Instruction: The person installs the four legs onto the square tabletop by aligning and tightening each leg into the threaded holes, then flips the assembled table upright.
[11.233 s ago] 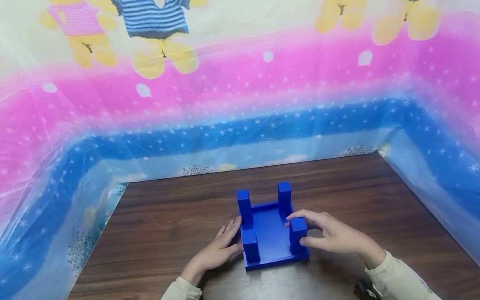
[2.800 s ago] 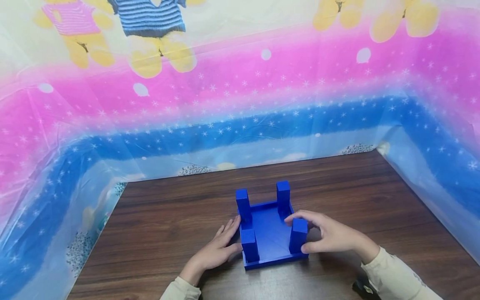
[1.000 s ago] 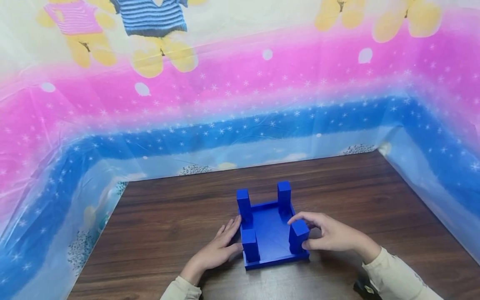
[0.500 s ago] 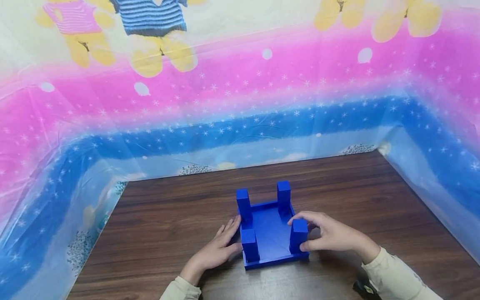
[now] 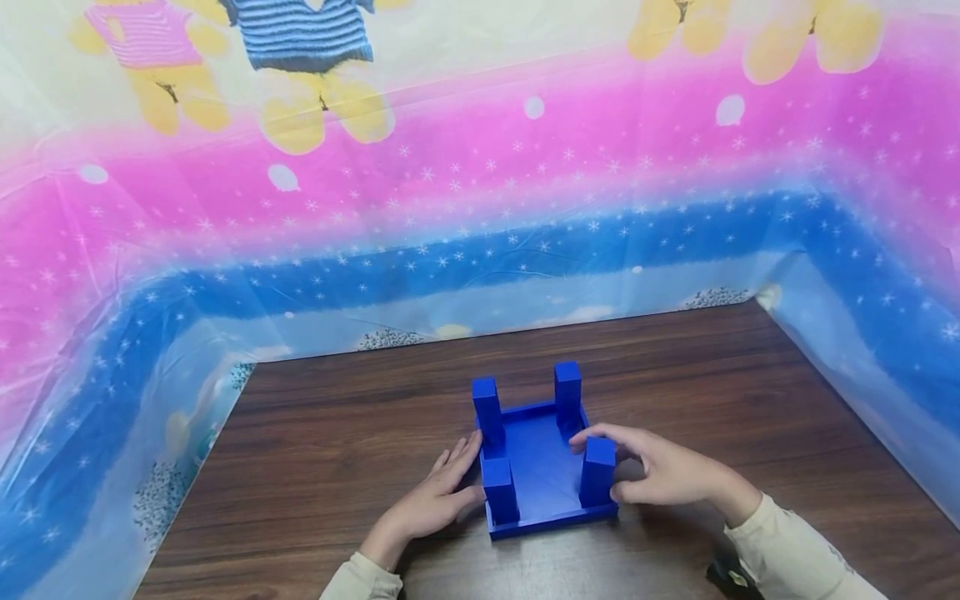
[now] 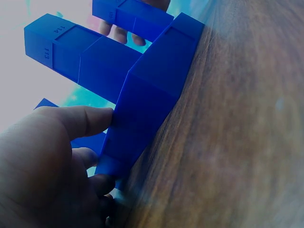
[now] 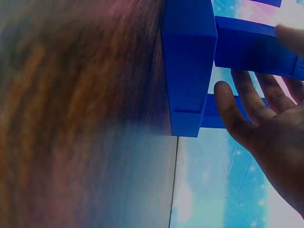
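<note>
A blue square base point(image 5: 553, 527) with a raised rim lies on the table, a block-like leg standing up at each corner like a small upturned table. My left hand point(image 5: 431, 502) rests along the base's left side, fingers mostly straight; in the left wrist view its fingertips touch the base's side wall point(image 6: 142, 109). My right hand point(image 5: 667, 469) is round the near right leg point(image 5: 597, 473), thumb at its right side and index finger reaching behind it. The right wrist view shows the fingers passing behind that leg point(image 7: 247, 45), with the thumb overlapping its upper end.
The near left leg point(image 5: 501, 490), far left leg point(image 5: 487, 408) and far right leg point(image 5: 568, 396) stand upright. A small black object point(image 5: 725, 575) lies by the right sleeve. A printed pink and blue curtain point(image 5: 480, 192) hangs behind the brown wooden table point(image 5: 337, 417).
The near right leg, turned at an angle one second ago, now stands squared with the base. My right thumb and index finger have shifted slightly round it. The left hand has stayed put.
</note>
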